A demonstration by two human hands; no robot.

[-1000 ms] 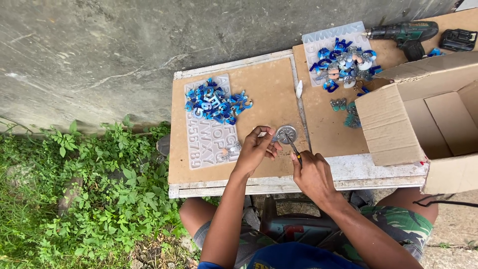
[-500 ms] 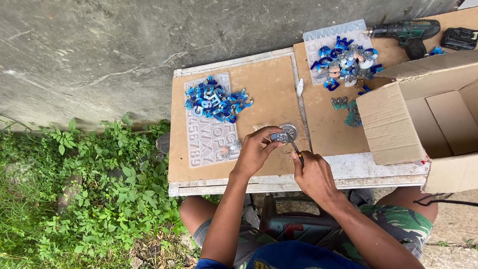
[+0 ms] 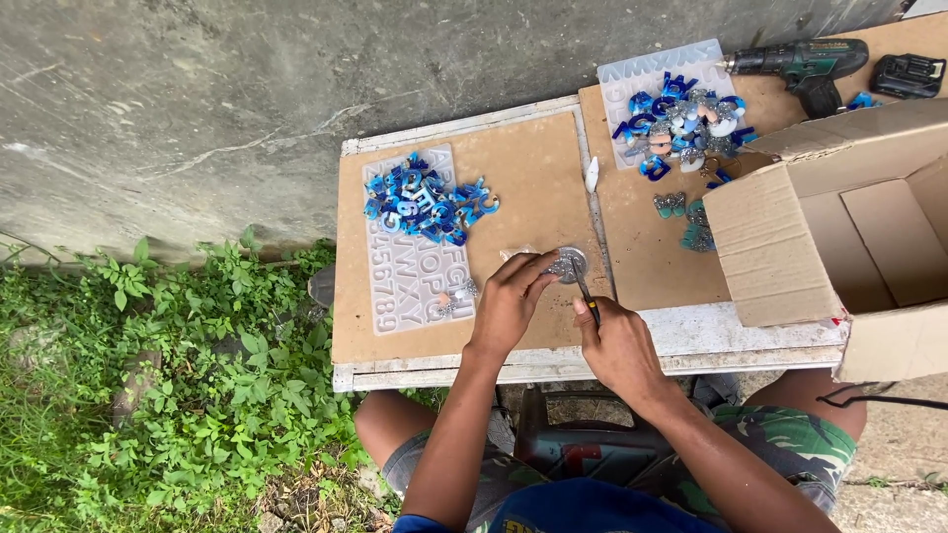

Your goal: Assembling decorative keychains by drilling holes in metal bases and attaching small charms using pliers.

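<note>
The left hand (image 3: 509, 301) pinches a small round silver glittery disc (image 3: 567, 265) against the brown board surface (image 3: 533, 178); the right hand (image 3: 617, 341) grips a thin dark-handled tool (image 3: 585, 293) touching it. A slipping tip could likely jab the fingers or flick the disc away.

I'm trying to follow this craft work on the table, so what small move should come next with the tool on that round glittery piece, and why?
Probably a short stroke of the thin tool along the near rim of the round glittery piece. The left hand pins the piece flat on the brown board, and the right hand holds the tool with its tip at the piece's edge, so it looks braced for working there.
</note>
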